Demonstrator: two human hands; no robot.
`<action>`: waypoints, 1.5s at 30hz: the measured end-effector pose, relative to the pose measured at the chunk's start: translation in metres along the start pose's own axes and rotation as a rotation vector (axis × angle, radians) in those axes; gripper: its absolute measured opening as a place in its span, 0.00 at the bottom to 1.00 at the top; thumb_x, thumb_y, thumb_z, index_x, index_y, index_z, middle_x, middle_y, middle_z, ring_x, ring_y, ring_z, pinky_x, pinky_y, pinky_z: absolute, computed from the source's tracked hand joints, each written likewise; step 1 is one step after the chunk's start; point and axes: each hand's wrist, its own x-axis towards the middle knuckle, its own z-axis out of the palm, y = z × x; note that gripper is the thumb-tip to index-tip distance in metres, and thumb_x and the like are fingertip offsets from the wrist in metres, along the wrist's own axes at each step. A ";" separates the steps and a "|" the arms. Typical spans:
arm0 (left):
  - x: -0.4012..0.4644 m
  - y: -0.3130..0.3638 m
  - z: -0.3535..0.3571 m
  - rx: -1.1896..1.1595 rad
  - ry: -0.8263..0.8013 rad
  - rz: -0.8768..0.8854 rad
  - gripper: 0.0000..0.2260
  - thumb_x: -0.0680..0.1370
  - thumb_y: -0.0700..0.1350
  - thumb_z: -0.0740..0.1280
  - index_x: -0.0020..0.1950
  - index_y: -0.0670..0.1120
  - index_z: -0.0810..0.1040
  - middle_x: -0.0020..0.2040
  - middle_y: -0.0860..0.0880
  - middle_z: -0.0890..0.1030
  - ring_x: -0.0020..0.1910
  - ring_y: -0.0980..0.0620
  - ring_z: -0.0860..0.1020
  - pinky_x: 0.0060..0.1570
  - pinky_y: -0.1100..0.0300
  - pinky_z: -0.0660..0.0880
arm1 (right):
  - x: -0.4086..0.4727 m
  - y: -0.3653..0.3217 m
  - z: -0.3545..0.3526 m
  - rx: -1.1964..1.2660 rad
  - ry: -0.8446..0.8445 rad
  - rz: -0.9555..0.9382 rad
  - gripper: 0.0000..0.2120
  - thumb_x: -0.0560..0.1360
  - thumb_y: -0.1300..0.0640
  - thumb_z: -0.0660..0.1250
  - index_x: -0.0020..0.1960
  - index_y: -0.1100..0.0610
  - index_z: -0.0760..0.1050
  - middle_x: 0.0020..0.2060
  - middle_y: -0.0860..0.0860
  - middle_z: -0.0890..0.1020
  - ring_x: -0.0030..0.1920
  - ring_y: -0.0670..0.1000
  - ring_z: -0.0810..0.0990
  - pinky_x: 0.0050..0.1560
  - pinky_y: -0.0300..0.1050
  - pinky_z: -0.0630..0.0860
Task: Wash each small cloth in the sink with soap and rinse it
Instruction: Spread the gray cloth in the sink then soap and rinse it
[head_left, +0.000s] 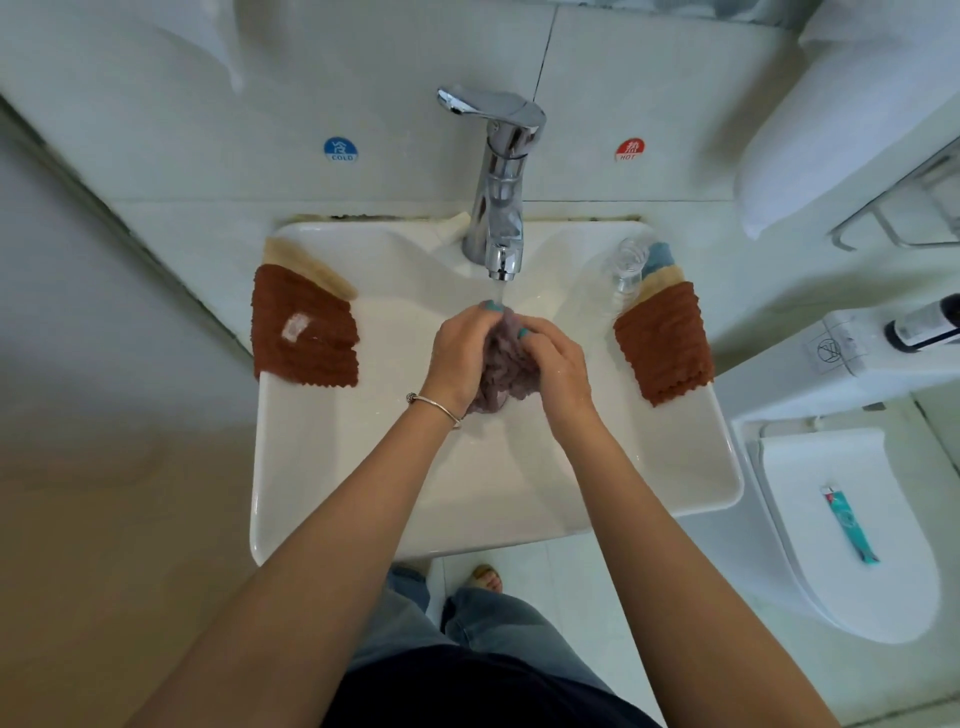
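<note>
Head view: both hands are clamped on a bunched mauve cloth (503, 364) over the middle of the sink (332, 467), left hand (462, 353) and right hand (558, 364) pressed together around it, under water running from the tap (501, 187). Brown cloths lie on the left rim (304, 327) and right rim (662, 343).
</note>
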 end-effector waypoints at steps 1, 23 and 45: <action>0.000 0.000 -0.001 0.064 0.000 0.021 0.12 0.78 0.49 0.63 0.39 0.43 0.77 0.35 0.47 0.78 0.34 0.51 0.76 0.35 0.60 0.74 | -0.002 -0.003 -0.003 -0.004 -0.018 -0.015 0.07 0.76 0.54 0.67 0.50 0.55 0.82 0.38 0.46 0.83 0.40 0.47 0.81 0.40 0.39 0.77; 0.005 0.009 -0.033 0.408 -0.099 0.088 0.04 0.78 0.40 0.66 0.45 0.48 0.75 0.40 0.49 0.78 0.40 0.55 0.75 0.43 0.63 0.72 | 0.010 -0.015 0.005 -0.254 0.118 -0.091 0.09 0.80 0.54 0.65 0.43 0.57 0.74 0.34 0.47 0.76 0.36 0.46 0.74 0.38 0.39 0.69; 0.000 0.010 -0.005 0.509 0.106 0.266 0.03 0.78 0.40 0.67 0.48 0.49 0.78 0.41 0.56 0.79 0.42 0.59 0.77 0.43 0.75 0.71 | -0.001 0.000 0.008 -0.033 0.028 -0.060 0.04 0.81 0.58 0.62 0.53 0.52 0.76 0.45 0.50 0.81 0.47 0.47 0.79 0.54 0.48 0.76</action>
